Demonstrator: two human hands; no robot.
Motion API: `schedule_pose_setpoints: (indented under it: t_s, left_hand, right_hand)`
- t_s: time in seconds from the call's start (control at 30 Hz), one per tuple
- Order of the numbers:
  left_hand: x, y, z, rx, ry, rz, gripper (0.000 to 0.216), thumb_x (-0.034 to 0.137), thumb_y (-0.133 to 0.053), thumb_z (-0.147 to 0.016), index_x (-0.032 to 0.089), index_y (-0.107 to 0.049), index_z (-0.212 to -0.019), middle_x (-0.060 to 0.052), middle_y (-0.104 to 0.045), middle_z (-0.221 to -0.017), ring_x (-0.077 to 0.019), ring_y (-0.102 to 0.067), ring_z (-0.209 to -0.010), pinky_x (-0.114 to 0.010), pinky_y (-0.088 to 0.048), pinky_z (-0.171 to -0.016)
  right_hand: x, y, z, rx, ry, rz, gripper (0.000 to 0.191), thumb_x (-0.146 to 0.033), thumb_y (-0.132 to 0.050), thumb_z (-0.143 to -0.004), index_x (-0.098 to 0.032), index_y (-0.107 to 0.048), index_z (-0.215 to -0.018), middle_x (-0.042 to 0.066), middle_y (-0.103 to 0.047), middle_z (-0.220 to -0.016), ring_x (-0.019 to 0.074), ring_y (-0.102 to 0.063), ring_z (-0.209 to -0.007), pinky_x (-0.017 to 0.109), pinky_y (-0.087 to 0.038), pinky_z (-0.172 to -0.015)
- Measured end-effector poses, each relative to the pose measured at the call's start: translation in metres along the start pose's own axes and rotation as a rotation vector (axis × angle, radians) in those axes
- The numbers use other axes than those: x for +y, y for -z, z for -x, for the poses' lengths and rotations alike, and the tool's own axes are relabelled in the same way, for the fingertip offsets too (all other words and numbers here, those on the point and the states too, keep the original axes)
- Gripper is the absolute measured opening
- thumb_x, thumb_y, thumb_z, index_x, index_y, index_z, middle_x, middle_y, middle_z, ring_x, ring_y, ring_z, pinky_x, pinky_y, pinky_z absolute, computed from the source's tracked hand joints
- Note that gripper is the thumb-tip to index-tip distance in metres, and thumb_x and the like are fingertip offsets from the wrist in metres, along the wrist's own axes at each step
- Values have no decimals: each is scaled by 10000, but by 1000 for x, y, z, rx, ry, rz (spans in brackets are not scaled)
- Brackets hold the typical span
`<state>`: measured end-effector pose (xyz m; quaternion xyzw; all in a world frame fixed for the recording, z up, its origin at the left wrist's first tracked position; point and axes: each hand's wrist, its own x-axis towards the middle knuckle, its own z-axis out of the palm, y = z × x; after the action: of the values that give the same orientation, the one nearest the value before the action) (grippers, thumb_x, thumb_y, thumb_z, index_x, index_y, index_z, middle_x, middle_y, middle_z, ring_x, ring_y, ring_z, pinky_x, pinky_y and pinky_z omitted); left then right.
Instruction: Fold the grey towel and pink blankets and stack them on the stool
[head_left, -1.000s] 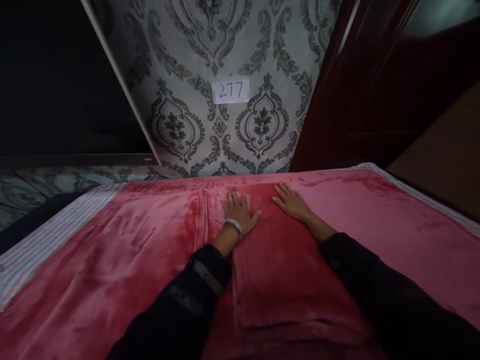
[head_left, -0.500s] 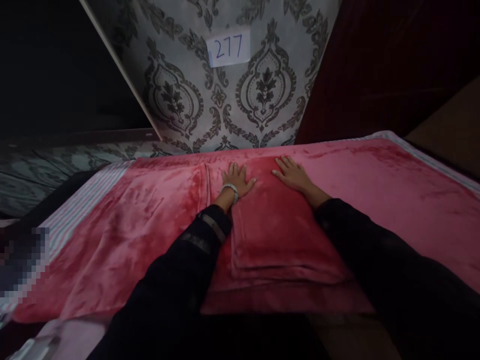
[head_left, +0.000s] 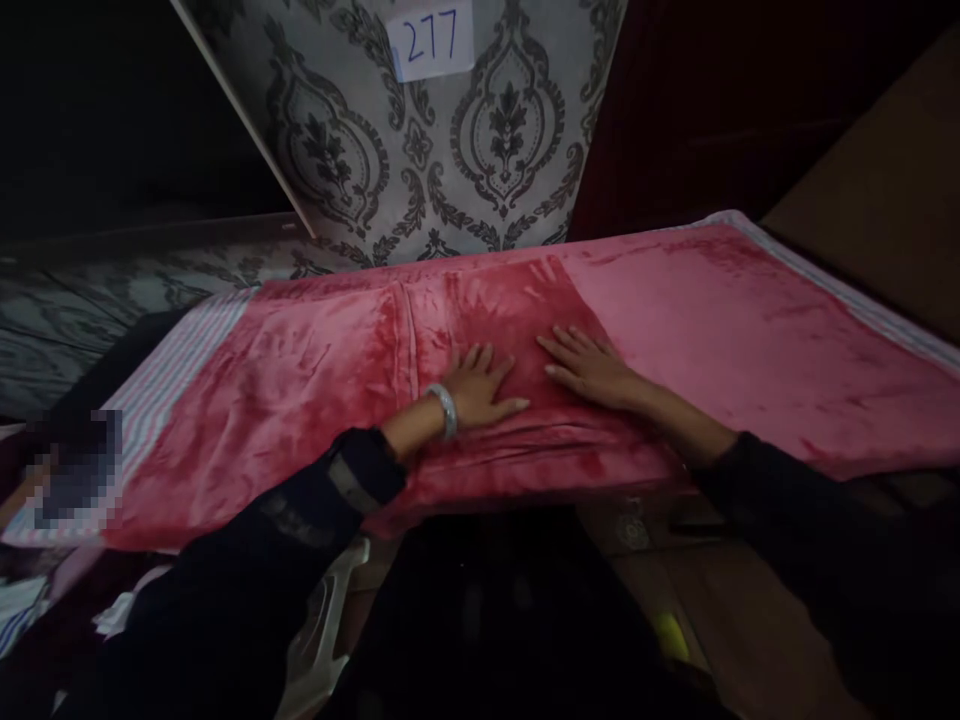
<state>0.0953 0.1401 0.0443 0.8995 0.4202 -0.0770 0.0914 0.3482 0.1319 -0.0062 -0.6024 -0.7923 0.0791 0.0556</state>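
A folded red plush cloth [head_left: 502, 310] lies on a wider pink-red blanket [head_left: 750, 330] spread over a table. My left hand [head_left: 480, 385], with a silver bracelet at the wrist, lies flat on the folded cloth near its front edge, fingers spread. My right hand [head_left: 589, 365] rests flat beside it on the same cloth, fingers stretched out. Both arms wear dark sleeves. Neither hand grips anything.
A striped sheet [head_left: 172, 370] shows under the blanket at the left. Behind stands a grey patterned wall [head_left: 352, 150] with a paper label reading 277 [head_left: 430, 38]. A dark red door [head_left: 697, 110] is at the right. Below the table edge are a white plastic object [head_left: 326, 620] and brown floor [head_left: 720, 620].
Both hands slid back toward me over the folded cloth, from its far end to its near edge. The view has pulled back, showing the table's front edge and the floor.
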Motion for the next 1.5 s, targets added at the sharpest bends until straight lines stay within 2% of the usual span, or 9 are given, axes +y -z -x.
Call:
schedule_pose_setpoints:
  t_s: [0.17, 0.4, 0.6, 0.7, 0.83, 0.97, 1.1, 1.3, 1.5]
  left_hand:
    - [17, -37, 37, 95, -11, 4, 765, 613, -403, -990, 160, -308, -1599, -214, -207, -1682, -374, -134, -1569, -590, -198, -1234]
    - [32, -39, 43, 164, 69, -57, 690, 535, -461, -997, 134, -399, -1556, -225, -337, -1629, -358, -267, -1535, -541, -243, -1236]
    - [50, -57, 98, 342, 26, 44, 618, 403, -515, -986, 95, -428, -1515, -221, -456, -1559, -314, -384, -1485, -537, -283, -1228]
    - [37, -60, 138, 436, 9, 93, 596, 370, -477, -996, 140, -394, -1539, -158, -387, -1623, -272, -272, -1545, -554, -169, -1270]
    - [3, -59, 172, 496, 240, 48, 647, 384, -541, -959, 139, -399, -1540, -167, -356, -1636, -302, -225, -1559, -594, -76, -1271]
    - [-18, -62, 176, 397, 307, 41, 763, 417, -651, -890, 123, -391, -1544, -197, -393, -1609, -326, -314, -1522, -588, -182, -1253]
    - [-22, -64, 171, 394, 317, 66, 609, 282, -583, -921, 127, -471, -1499, -173, -471, -1565, -293, -431, -1454, -482, -332, -1199]
    - [-28, -66, 173, 474, 302, 139, 501, 212, -536, -932, 153, -560, -1429, -135, -585, -1470, -280, -510, -1377, -464, -397, -1144]
    - [-32, -73, 171, 553, 326, 224, 475, 166, -544, -911, 217, -612, -1378, -113, -628, -1421, -277, -545, -1336, -496, -437, -1099]
  right_hand:
    - [-36, -30, 56, 221, -36, 125, 611, -553, -307, -1046, -303, -333, -1603, 53, -281, -1665, 319, -213, -1539, 607, -250, -1207]
    - [-36, -40, 53, 317, -26, 119, 576, -514, -331, -1031, -313, -412, -1564, 51, -381, -1620, 301, -309, -1505, 588, -291, -1191]
    - [-32, -43, 53, 312, -26, 121, 577, -491, -356, -1012, -315, -425, -1557, 48, -395, -1611, 301, -325, -1498, 574, -299, -1191]
    - [-30, -43, 54, 313, -30, 122, 575, -483, -346, -1015, -301, -434, -1553, 51, -410, -1604, 301, -328, -1496, 569, -296, -1192]
    - [-29, -41, 55, 300, -29, 118, 578, -484, -339, -1019, -279, -445, -1549, 59, -408, -1605, 310, -319, -1497, 569, -295, -1190]
    - [-30, -41, 54, 298, -32, 117, 566, -464, -350, -1021, -272, -448, -1545, 62, -397, -1611, 310, -323, -1495, 571, -313, -1182]
    - [-27, -43, 52, 284, -48, 113, 559, -458, -380, -1014, -278, -458, -1537, 61, -399, -1610, 302, -322, -1499, 572, -317, -1187]
    - [-29, -14, 24, 202, 69, -101, 530, -440, -449, -973, -219, -594, -1433, 110, -565, -1472, 312, -486, -1398, 531, -400, -1157]
    - [-92, 23, -61, 170, 143, -373, 453, -342, -561, -943, -200, -654, -1363, 110, -656, -1359, 300, -648, -1204, 440, -518, -1043]
